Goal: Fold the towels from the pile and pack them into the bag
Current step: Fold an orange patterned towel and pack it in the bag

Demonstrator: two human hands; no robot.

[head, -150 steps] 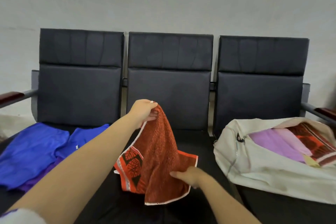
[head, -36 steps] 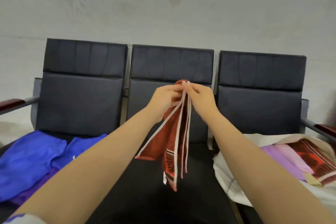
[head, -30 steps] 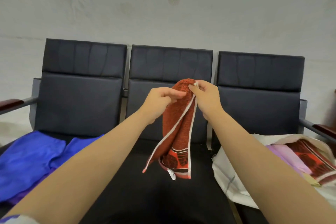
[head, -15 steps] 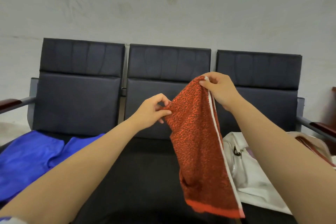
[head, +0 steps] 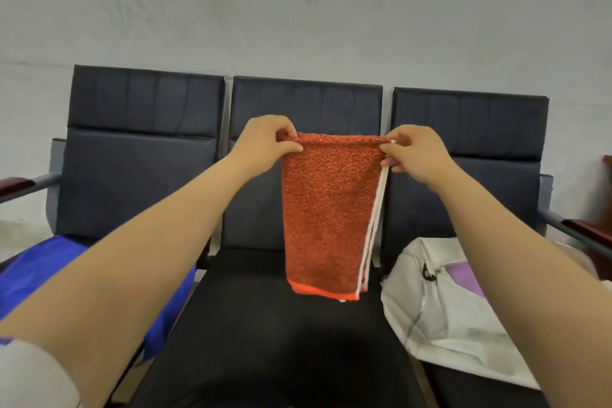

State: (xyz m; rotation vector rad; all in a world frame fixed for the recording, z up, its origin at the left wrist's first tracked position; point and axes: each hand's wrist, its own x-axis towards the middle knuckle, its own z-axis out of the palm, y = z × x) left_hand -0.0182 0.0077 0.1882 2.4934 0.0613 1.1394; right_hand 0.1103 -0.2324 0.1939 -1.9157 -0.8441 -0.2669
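An orange-red towel [head: 326, 212] with white edging hangs folded in the air over the middle seat. My left hand [head: 265, 142] pinches its top left corner and my right hand [head: 414, 152] pinches its top right corner, holding the top edge level. Its layered white edges show down the right side. The white bag [head: 437, 305] lies on the right seat with a purple towel [head: 463, 281] inside, partly hidden by my right arm. The pile of blue towels [head: 33, 278] lies on the left seat behind my left arm.
A row of three dark padded seats [head: 281, 334] stands against a pale wall. Wooden-topped armrests stick out at the far left [head: 16, 184] and far right [head: 586, 228].
My hands have drawn apart, spreading the towel's top edge flat and level. Before, the left hand sat lower and the towel hung slanted from the right hand.
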